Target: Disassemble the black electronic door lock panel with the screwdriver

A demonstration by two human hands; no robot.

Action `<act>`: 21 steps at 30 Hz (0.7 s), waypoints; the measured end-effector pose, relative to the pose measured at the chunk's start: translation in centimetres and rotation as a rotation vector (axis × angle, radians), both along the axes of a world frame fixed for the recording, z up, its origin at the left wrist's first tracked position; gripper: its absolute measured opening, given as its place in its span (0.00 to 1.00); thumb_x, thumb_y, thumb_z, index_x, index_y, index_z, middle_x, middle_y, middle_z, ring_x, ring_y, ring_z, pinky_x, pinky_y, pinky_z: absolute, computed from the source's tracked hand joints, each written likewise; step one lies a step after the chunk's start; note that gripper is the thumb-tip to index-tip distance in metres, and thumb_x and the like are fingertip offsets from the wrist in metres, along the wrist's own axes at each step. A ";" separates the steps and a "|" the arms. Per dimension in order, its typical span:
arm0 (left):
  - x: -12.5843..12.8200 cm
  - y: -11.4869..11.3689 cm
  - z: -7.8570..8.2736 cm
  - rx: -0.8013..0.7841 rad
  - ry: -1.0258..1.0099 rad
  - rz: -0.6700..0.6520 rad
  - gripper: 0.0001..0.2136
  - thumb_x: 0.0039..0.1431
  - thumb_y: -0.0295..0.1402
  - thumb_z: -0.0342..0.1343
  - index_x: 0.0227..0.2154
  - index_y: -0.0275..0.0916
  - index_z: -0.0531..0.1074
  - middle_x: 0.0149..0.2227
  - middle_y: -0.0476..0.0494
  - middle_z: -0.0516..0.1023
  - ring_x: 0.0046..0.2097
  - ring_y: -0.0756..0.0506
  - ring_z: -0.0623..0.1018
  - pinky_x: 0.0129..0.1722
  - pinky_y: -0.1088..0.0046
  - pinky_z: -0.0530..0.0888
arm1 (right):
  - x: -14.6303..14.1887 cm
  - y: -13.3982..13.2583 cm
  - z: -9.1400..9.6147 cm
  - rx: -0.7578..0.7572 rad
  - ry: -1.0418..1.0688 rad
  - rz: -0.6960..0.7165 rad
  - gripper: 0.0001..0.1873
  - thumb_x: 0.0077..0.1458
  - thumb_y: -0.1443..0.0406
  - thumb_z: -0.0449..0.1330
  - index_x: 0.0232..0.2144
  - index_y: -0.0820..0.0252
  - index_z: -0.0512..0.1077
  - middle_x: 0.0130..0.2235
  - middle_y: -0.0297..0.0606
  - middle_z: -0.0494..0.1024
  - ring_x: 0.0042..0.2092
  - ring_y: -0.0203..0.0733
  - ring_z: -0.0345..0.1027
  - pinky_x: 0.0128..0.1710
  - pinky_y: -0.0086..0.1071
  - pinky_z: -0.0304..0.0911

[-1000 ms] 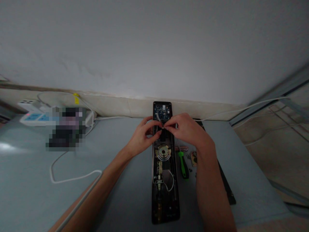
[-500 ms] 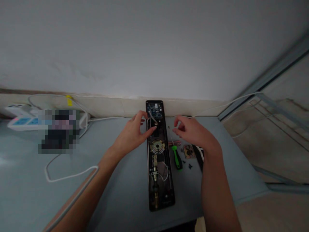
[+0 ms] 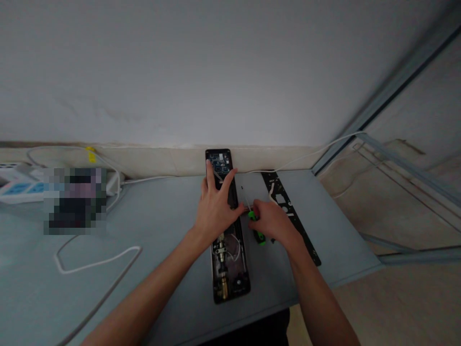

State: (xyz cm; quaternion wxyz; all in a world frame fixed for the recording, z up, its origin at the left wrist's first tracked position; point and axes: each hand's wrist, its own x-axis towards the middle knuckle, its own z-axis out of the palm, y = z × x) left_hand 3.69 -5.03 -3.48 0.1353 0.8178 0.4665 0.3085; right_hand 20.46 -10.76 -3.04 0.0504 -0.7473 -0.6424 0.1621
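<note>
My left hand [image 3: 218,206] lies spread over the middle of a long black housing, a door-lock-like unit [image 3: 237,281], with its fingers apart. Under the fingertips, at the unit's far end, a blue circuit board [image 3: 220,159] shows; the round part in the middle is hidden by the hand. Brass and metal fittings [image 3: 221,254] and a thin white wire fill the near end. Just to the right, my right hand [image 3: 272,221] has its thumb and fingers closed on the upper handle of a green and black screwdriver [image 3: 258,236], whose shaft points toward the wall.
A flat black plate with cutouts [image 3: 297,223] lies beyond my right hand. Small dark screws [image 3: 272,240] sit by the screwdriver. A white power strip [image 3: 21,192], a pixelated object [image 3: 77,202] and a white cable [image 3: 97,266] are at left. The wall [image 3: 173,96] borders the table's back.
My right hand has come down from above the screwdriver to its handle. My left hand has opened flat across the unit. The view has shifted right, and the black plate shows more fully.
</note>
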 end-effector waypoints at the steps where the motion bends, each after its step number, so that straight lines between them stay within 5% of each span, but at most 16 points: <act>1: 0.1 -0.1 0.0 0.000 -0.008 0.012 0.42 0.53 0.33 0.69 0.70 0.48 0.57 0.76 0.37 0.22 0.70 0.17 0.57 0.62 0.37 0.69 | 0.4 -0.1 0.2 0.022 0.030 -0.005 0.08 0.49 0.63 0.65 0.34 0.56 0.72 0.33 0.39 0.80 0.36 0.46 0.74 0.32 0.32 0.54; 9: 0.1 -1.3 -0.3 -0.013 -0.067 0.078 0.35 0.54 0.27 0.66 0.65 0.47 0.63 0.76 0.39 0.20 0.69 0.18 0.60 0.57 0.41 0.76 | 4.0 -1.2 2.7 0.268 0.264 -0.069 0.07 0.58 0.63 0.58 0.41 0.53 0.70 0.31 0.33 0.79 0.29 0.39 0.73 0.31 0.31 0.61; 14: 0.4 -1.6 0.0 -0.024 -0.053 0.126 0.33 0.56 0.28 0.66 0.64 0.47 0.64 0.77 0.38 0.25 0.68 0.18 0.62 0.54 0.40 0.78 | 4.7 -1.9 4.3 0.496 0.293 -0.156 0.09 0.58 0.57 0.61 0.39 0.53 0.72 0.37 0.37 0.82 0.38 0.44 0.78 0.41 0.36 0.68; 21: 0.2 -1.6 -0.1 0.086 -0.041 0.083 0.29 0.59 0.29 0.64 0.62 0.43 0.64 0.77 0.33 0.29 0.72 0.16 0.49 0.59 0.29 0.68 | 4.4 -1.9 5.2 1.095 0.426 -0.329 0.17 0.51 0.56 0.70 0.41 0.54 0.74 0.32 0.32 0.76 0.30 0.39 0.73 0.29 0.32 0.69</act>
